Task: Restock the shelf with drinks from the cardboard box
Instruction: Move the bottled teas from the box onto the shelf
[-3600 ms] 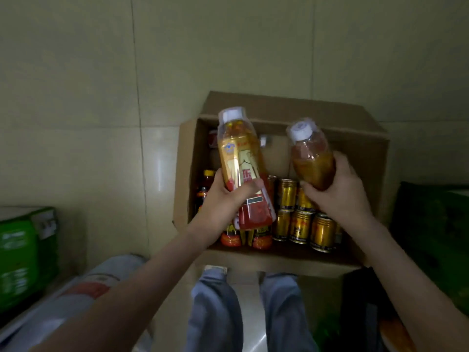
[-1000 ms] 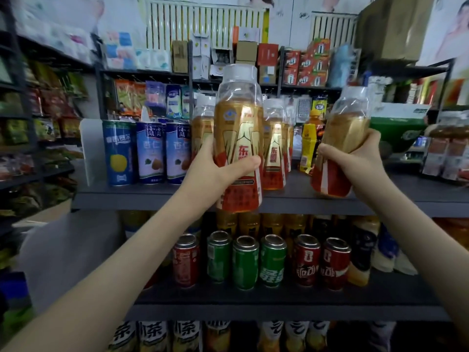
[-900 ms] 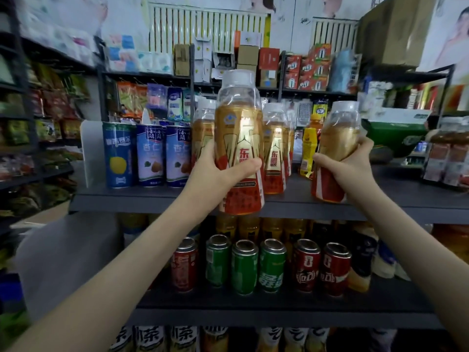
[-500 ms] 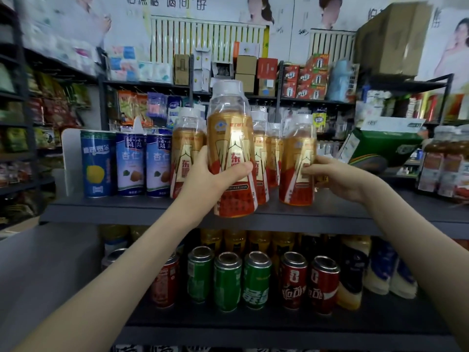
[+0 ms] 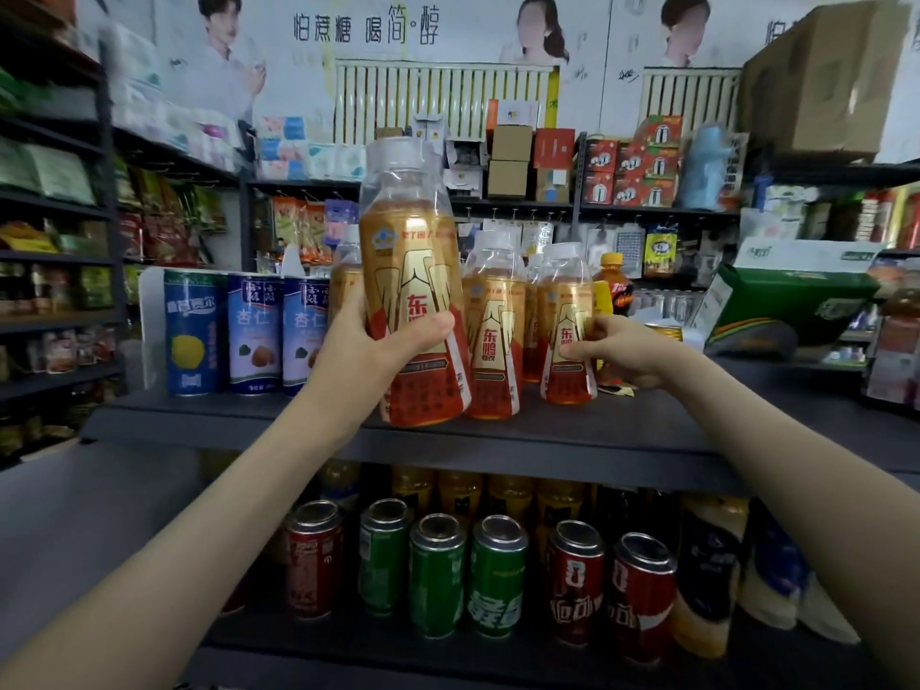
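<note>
The right hand (image 5: 617,352) is curling round a first bottle (image 5: 567,341), seemingly set on the shelf (image 5: 224,415), while the left hand (image 5: 366,353), beside it, is clamping a second bottle (image 5: 413,286) above the shelf edge, yet to be placed

Postered wall (image 5: 448,27) behind stocked racks (image 5: 657,210)

Both bare arms reach forward, the left hand (image 5: 368,353) and right hand (image 5: 620,353) each curled in a grip.

Gold-red bottle (image 5: 413,311) upright, held at shelf (image 5: 298,415) front edge — second bottle (image 5: 567,331) standing on shelf
</note>
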`<action>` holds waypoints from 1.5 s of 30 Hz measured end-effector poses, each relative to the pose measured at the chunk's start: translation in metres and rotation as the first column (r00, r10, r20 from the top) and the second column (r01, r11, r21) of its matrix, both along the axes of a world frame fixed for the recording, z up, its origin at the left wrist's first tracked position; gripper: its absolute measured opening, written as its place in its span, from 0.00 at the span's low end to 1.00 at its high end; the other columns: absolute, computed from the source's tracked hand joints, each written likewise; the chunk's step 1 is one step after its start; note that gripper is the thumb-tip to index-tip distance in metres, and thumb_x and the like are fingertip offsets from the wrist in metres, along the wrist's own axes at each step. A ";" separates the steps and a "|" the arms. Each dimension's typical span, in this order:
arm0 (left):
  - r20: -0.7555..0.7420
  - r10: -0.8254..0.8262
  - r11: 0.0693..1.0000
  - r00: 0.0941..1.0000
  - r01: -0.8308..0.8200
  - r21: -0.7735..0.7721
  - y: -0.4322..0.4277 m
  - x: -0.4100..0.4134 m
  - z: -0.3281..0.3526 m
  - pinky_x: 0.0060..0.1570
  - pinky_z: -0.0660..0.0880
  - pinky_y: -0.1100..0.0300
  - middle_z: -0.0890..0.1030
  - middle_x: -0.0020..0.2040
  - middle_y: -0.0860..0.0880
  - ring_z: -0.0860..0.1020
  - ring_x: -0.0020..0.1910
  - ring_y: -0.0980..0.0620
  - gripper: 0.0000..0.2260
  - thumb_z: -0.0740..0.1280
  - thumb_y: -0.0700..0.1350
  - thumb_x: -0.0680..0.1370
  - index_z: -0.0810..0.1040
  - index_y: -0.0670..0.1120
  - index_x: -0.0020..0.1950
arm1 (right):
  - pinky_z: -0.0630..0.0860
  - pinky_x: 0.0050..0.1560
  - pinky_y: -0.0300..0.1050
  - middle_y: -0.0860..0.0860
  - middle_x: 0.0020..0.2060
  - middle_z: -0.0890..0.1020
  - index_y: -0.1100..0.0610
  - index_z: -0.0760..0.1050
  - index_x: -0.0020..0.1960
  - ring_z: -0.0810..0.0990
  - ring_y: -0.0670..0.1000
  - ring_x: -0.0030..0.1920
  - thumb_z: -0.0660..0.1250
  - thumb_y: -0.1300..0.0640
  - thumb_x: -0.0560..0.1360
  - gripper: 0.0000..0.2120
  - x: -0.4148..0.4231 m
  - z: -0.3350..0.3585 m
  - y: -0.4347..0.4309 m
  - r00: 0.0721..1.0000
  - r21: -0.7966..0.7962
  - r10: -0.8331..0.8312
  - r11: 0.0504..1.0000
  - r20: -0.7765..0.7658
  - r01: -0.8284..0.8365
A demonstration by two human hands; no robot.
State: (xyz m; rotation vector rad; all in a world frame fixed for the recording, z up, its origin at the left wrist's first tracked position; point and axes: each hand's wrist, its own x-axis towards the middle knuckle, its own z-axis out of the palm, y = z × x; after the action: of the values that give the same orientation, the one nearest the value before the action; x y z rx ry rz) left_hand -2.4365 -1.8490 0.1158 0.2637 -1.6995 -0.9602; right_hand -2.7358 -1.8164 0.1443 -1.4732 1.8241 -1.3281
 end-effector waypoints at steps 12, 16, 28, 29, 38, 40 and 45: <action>-0.025 -0.029 0.995 0.999 0.032 0.093 -0.007 -0.009 -0.001 0.39 0.78 0.66 0.84 0.49 0.55 0.82 0.48 0.57 0.28 0.74 0.54 0.63 0.73 0.51 0.61 | 0.75 0.60 0.56 0.53 0.53 0.81 0.53 0.73 0.51 0.79 0.55 0.55 0.67 0.61 0.77 0.05 -0.004 0.004 -0.025 0.993 0.085 -0.003 0.996 -0.114 0.013; 0.018 -0.008 0.997 1.000 0.007 0.080 -0.006 -0.015 -0.007 0.39 0.77 0.67 0.84 0.48 0.58 0.82 0.48 0.60 0.23 0.72 0.54 0.64 0.74 0.55 0.58 | 0.77 0.56 0.51 0.54 0.55 0.81 0.52 0.72 0.49 0.79 0.52 0.52 0.67 0.58 0.77 0.05 -0.003 0.000 -0.030 0.991 0.066 -0.031 0.997 -0.134 0.040; 0.199 0.059 0.998 0.978 -0.052 -0.038 0.002 -0.049 -0.006 0.56 0.77 0.50 0.82 0.54 0.56 0.80 0.53 0.58 0.31 0.73 0.64 0.61 0.73 0.57 0.61 | 0.79 0.53 0.46 0.48 0.56 0.81 0.51 0.72 0.64 0.80 0.48 0.56 0.62 0.39 0.73 0.24 0.078 0.002 0.043 0.962 -0.315 0.232 0.911 -0.145 -0.267; 0.211 0.050 0.998 0.976 -0.042 -0.042 0.003 -0.055 -0.005 0.56 0.77 0.50 0.82 0.53 0.56 0.80 0.53 0.58 0.29 0.73 0.63 0.61 0.73 0.57 0.60 | 0.78 0.55 0.46 0.48 0.58 0.81 0.49 0.72 0.64 0.80 0.47 0.58 0.63 0.40 0.72 0.23 0.083 -0.001 0.048 0.950 -0.259 0.280 0.915 -0.139 -0.308; 0.449 0.246 0.962 0.859 -0.160 -0.219 0.022 -0.090 0.009 0.51 0.77 0.56 0.77 0.53 0.57 0.77 0.51 0.57 0.32 0.69 0.67 0.68 0.65 0.53 0.65 | 0.78 0.49 0.41 0.50 0.49 0.85 0.55 0.79 0.54 0.83 0.47 0.50 0.69 0.47 0.71 0.16 0.062 -0.012 0.071 0.976 -0.328 0.216 0.922 -0.002 -0.204; 0.437 0.400 0.884 0.805 -0.213 -0.416 0.025 -0.093 0.007 0.58 0.75 0.54 0.74 0.61 0.54 0.75 0.59 0.54 0.37 0.66 0.70 0.67 0.63 0.52 0.69 | 0.80 0.48 0.42 0.51 0.48 0.86 0.56 0.79 0.53 0.84 0.48 0.49 0.71 0.49 0.71 0.14 0.054 -0.014 0.074 0.980 -0.337 0.200 0.924 0.020 -0.182; 0.067 0.739 0.497 0.670 -0.475 -0.726 0.012 -0.085 -0.019 0.63 0.66 0.51 0.65 0.70 0.42 0.65 0.67 0.43 0.39 0.60 0.71 0.69 0.65 0.47 0.72 | 0.81 0.44 0.43 0.51 0.46 0.86 0.56 0.79 0.53 0.85 0.49 0.48 0.69 0.51 0.68 0.15 0.035 -0.016 0.080 0.993 -0.321 0.117 0.941 0.009 -0.108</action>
State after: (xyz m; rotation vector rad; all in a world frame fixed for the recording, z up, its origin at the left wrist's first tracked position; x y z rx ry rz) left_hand -2.5218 -1.8373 0.0971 0.5661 -1.9527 0.3086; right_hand -2.7012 -1.7362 0.1283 -1.6840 1.5316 -1.6356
